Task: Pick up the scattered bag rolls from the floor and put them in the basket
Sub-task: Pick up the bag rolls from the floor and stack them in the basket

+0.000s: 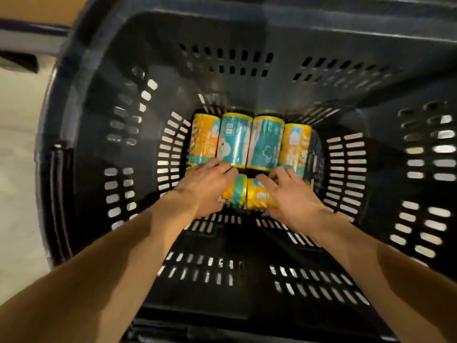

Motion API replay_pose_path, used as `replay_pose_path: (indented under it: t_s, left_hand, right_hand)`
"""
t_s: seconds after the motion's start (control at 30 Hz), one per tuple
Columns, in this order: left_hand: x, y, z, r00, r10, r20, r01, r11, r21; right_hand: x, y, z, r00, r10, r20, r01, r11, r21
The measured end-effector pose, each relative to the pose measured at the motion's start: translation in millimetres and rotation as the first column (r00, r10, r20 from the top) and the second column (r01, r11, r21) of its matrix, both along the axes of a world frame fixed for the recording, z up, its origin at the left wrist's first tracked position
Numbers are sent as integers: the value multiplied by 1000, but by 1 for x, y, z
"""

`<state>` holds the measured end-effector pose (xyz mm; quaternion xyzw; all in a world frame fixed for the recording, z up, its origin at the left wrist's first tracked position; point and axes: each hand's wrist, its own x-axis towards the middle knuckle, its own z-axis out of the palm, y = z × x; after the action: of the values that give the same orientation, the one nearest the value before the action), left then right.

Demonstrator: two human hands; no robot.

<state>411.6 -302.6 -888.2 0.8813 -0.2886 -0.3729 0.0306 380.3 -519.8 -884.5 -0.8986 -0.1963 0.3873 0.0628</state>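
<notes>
Both arms reach deep into the dark slotted basket (94, 149), where a row of four bag rolls (248, 142) lies side by side against the far end of its floor: yellow, teal, teal, yellow. Nearer than that row, two more rolls start a second line. The left hand (210, 186) lies over the yellow roll with a green band (236, 193), fingers spread and reaching to the foot of the far row; whether it truly grips is hard to tell, as the palm hides most of it. The right hand (289, 191) curls its fingers round the yellow roll (258, 196) beside it.

To do this step well, settle each roll flat on the basket floor, parallel to the far row and snug against it, before letting go. Press them together so they cannot roll apart, and release the fingers gently so nothing in the far row is nudged.
</notes>
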Motion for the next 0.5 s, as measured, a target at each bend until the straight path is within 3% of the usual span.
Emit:
replay_pose_path:
  t_s: [0.23,0.5]
  left_hand:
    - [-9,5,-28,991,-2,131,7,999,-43]
    - [-18,-1,-47,965,-54,258,33,996,84]
  right_hand:
    - [-1,7,-30,999,-4,47,5,1000,-13]
    - [-17,21,-48,983,-47,178,69,991,-117]
